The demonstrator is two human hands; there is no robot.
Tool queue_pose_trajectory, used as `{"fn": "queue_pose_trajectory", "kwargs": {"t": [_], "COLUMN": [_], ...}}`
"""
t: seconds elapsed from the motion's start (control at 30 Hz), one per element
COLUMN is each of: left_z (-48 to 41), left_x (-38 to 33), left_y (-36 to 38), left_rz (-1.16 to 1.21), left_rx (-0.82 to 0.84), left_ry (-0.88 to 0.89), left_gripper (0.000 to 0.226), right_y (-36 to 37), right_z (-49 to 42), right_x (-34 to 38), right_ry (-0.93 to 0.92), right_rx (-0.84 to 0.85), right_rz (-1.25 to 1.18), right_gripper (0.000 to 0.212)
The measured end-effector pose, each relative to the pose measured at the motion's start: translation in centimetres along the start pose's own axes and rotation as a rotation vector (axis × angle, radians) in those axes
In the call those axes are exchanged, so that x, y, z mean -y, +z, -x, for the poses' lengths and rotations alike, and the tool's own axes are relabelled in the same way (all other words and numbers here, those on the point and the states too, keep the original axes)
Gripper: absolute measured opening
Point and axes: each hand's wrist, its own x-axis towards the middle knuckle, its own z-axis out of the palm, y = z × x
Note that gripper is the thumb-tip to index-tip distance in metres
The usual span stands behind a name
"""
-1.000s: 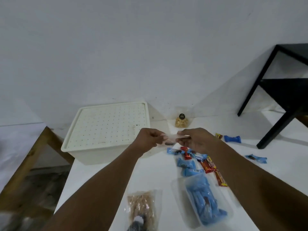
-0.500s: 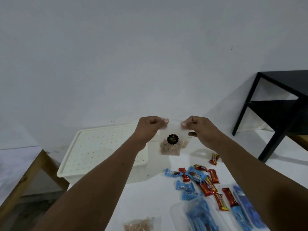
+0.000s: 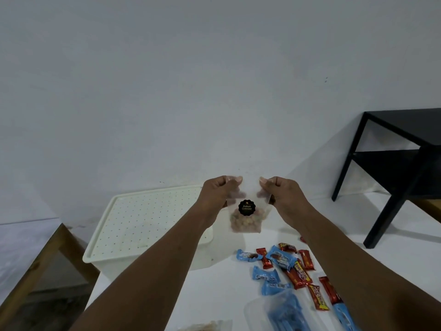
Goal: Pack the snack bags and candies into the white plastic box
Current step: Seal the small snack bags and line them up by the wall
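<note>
I hold a small clear snack bag (image 3: 246, 218) with a round black label upright in the air above the table. My left hand (image 3: 218, 192) pinches its top left corner and my right hand (image 3: 280, 193) pinches its top right corner. Small biscuits fill the bag's lower half. The white plastic box (image 3: 143, 225) stands on the table to the left, with its dotted lid on. Several blue and red wrapped candies (image 3: 286, 266) lie scattered on the white table below my right arm.
A clear bag of blue candies (image 3: 284, 314) lies at the bottom edge, and another snack bag (image 3: 210, 327) peeks in beside it. A black metal side table (image 3: 393, 173) stands at the right. A wooden table leg (image 3: 43, 259) and the table's left edge are at the left.
Both hands have lifted the small labelled bag from table level up into the air and turned it upright. The view has tilted upward, so the candies sit lower in the frame.
</note>
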Motion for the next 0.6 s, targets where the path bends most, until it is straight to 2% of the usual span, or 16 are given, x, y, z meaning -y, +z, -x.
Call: {"fn": "queue_pose_trajectory", "kwargs": {"t": [0.07,0.13,0.23,0.37,0.5,0.6], "left_z": [0.0,-0.1,-0.1,0.0,0.4,0.5], "left_x": [-0.3,-0.8,-1.6,-1.6,-1.2,-1.0], "left_y": [0.2,0.3,0.3,0.2,0.4,0.0], "left_rz": [-0.03,-0.014,0.03,0.101,0.192,0.271], "left_rx": [0.013,0.0,-0.008,-0.018,-0.024,-0.058], "left_ry": [0.007,0.027,0.037,0.018,-0.055,-0.045], "left_gripper": [0.03,0.022,0.01,0.014,0.012,0.018], "right_y": [0.2,0.4,0.4,0.2,0.6,0.9], "right_z": [0.1,0.3,0.6,0.9,0.8,0.8], "right_x": [0.6,1.0,1.3,1.3,2.1,2.6], "right_ry": [-0.035,-0.041,0.022,0.053,0.008,-0.005], "right_rx": [0.011,0.03,0.071,0.068,0.03,0.011], "right_rz": [0.056,0.056,-0.074,-0.156,-0.137,-0.119], "right_gripper": [0.028,0.029,0.027,0.016,0.021,0.021]}}
